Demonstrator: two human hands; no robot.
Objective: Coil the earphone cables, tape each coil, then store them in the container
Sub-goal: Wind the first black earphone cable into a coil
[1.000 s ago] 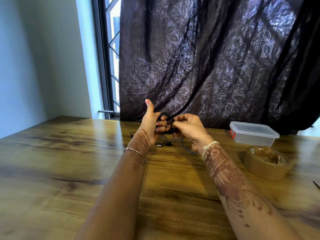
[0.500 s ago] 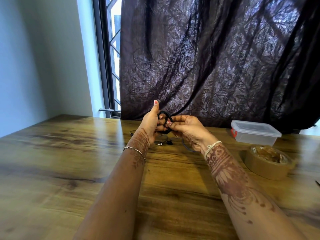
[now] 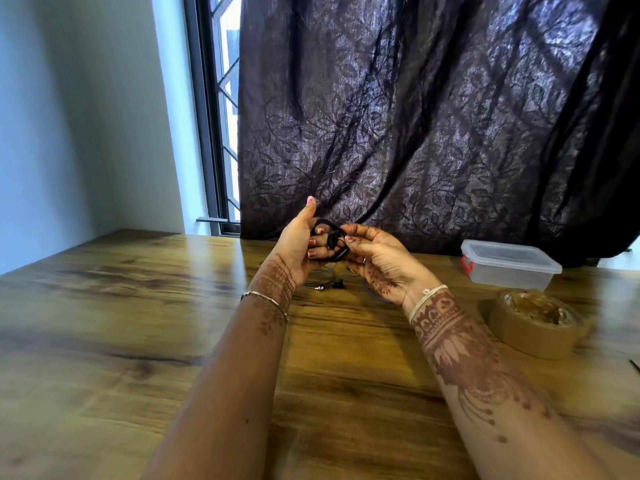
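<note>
Black earphone coil (image 3: 333, 238) held between both hands above the counter (image 3: 121, 323).
Left hand (image 3: 297, 244) curls round it, thumb up; right hand (image 3: 378, 265) pinches its edge; lidded container (image 3: 509, 270) sits off right.

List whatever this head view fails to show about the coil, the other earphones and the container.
Black cable coil: the left hand and right hand cover most of it; loop count and any tape unreadable.
Loose earphones on the table: small, partly behind the hands; number unclear.
Container: lid on, cloudy walls; contents unreadable.
Dark object: cut off by the right edge.
</note>
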